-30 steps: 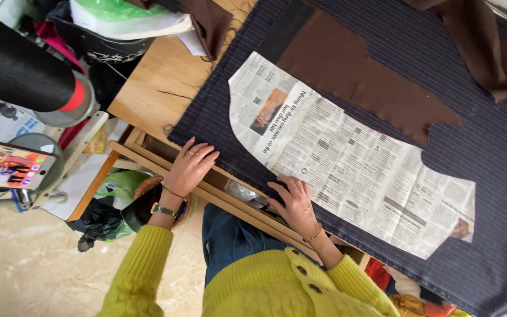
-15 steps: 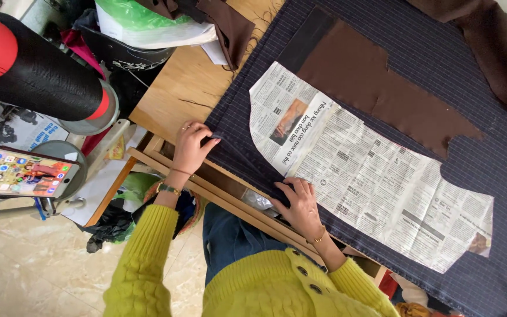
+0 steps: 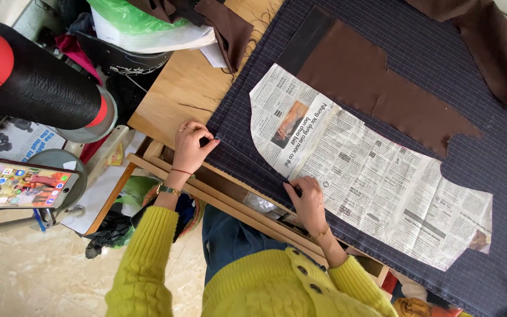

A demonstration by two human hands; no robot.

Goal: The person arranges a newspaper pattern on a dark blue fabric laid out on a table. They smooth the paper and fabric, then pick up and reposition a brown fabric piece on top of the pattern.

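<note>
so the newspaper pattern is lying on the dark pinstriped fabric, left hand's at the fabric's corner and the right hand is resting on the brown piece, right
Not quite. The head view shows the right hand resting on the lower edge of the newspaper pattern, not on the brown piece. The rest holds: the pattern lies on the pinstriped fabric, and the left hand is at its corner.

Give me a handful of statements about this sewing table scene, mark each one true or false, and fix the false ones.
1. The left hand pinches the corner of the dark navy pinstriped fabric. True.
2. The right hand holds a pair of scissors. False: it rests flat at the lower edge of the newspaper pattern piece, with no tool in view.
3. A brown cloth piece lies on the pinstriped fabric, above the newspaper pattern. True.
4. The newspaper pattern lies on the bare wooden tabletop. False: it lies on the pinstriped fabric.
5. A large black thread cone is at the left. True.
6. The sleeves are blue. False: the knitted sleeves are yellow-green.
</note>
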